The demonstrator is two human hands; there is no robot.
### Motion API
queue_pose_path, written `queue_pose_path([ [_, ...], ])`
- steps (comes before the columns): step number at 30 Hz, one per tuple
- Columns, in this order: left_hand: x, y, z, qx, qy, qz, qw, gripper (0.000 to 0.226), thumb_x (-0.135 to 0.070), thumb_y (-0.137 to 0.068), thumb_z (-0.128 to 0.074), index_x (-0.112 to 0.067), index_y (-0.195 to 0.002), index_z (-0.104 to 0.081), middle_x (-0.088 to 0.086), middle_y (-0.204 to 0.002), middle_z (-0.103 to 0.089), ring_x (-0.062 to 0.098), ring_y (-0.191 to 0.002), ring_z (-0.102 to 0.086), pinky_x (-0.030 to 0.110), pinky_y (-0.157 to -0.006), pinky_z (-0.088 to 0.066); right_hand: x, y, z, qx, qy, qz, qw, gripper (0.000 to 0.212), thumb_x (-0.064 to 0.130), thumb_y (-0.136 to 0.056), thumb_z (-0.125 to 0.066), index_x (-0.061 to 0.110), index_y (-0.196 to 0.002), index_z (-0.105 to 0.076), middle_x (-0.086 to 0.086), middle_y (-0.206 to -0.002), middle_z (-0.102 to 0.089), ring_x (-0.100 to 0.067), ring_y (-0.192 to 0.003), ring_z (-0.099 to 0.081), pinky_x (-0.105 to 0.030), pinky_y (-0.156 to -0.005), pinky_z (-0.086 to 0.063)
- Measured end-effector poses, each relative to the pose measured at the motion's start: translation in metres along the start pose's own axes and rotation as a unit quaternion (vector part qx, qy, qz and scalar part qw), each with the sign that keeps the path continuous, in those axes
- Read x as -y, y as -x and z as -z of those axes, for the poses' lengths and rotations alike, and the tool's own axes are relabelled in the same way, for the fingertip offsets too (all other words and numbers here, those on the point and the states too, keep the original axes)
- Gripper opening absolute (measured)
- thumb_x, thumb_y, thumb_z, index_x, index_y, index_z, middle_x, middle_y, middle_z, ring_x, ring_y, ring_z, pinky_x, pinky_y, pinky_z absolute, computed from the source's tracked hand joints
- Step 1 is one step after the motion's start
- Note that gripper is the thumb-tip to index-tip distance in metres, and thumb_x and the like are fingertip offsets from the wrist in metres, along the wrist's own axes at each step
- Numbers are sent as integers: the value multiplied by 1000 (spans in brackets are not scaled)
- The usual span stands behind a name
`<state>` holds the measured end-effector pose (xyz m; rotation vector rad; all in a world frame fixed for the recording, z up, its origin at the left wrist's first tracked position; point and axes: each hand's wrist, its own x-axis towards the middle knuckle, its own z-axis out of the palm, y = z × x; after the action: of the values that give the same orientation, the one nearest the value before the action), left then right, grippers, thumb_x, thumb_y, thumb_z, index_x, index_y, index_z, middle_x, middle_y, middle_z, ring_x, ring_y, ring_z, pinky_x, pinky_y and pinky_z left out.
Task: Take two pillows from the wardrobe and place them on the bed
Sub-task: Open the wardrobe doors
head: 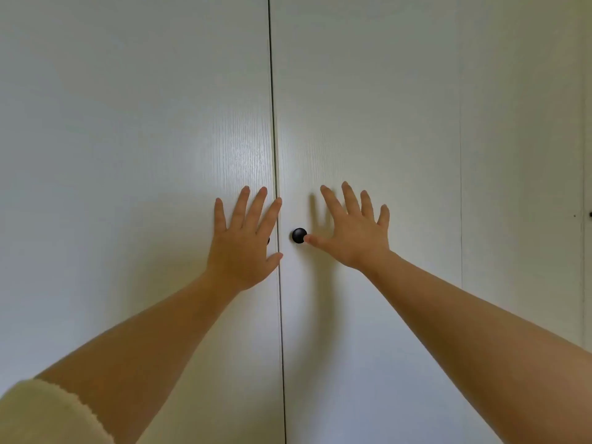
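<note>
Two white wardrobe doors fill the view, both closed, with a thin dark seam between them. The left door (134, 155) has my left hand (243, 245) in front of it, fingers spread straight; the hand covers most of that door's knob. The right door (368, 107) carries a round black knob (299, 235). My right hand (355, 232) is spread beside it, its thumb tip touching the knob's right side. Neither hand holds anything. No pillows and no bed are in view.
Another white panel (519, 155) adjoins on the right, with a small dark fitting (590, 214) at the frame's right edge. A cream sleeve (41, 415) shows at the bottom left.
</note>
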<state>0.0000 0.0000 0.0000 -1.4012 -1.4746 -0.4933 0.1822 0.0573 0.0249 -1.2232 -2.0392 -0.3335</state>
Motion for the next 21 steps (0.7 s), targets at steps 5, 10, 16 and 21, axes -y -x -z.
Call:
queue_pose_path([
  [5, -4, 4, 2, 3, 18, 5, 1000, 87, -50, -80, -53, -15, -145, -7, 11, -155, -17, 31, -143, -8, 60, -111, -4, 5, 2, -4, -7, -3, 23, 1000, 84, 69, -79, -40, 42, -142, 8, 0, -158, 8, -27, -144, 6, -58, -111, 5],
  [10, 0, 7, -3, 16, 40, 24, 999, 88, -51, -81, -51, -15, -145, -4, 8, -156, -11, 29, -144, -3, 58, -112, -1, 16, 5, -12, 12, -55, 36, 998, 80, 63, -82, -43, 43, -142, 6, 2, -157, 9, -28, -144, 5, -61, -110, -1],
  [16, 4, 4, -12, 32, 37, 20, 999, 88, -54, -81, -50, -16, -146, -3, 8, -157, -4, 29, -144, 4, 56, -112, 5, 34, 6, -23, -52, -102, 74, 991, 54, 38, -88, -53, 26, -136, -33, -7, -153, -19, -30, -140, -17, -51, -106, -25],
  [21, 12, 7, -16, 28, 25, 7, 999, 87, -51, -78, -56, -17, -145, -12, 6, -157, -9, 30, -144, 0, 55, -112, 5, 46, 4, -36, -128, -105, 62, 984, 20, 24, -87, -54, 11, -103, -53, -10, -110, -50, -25, -97, -46, -31, -77, -33],
])
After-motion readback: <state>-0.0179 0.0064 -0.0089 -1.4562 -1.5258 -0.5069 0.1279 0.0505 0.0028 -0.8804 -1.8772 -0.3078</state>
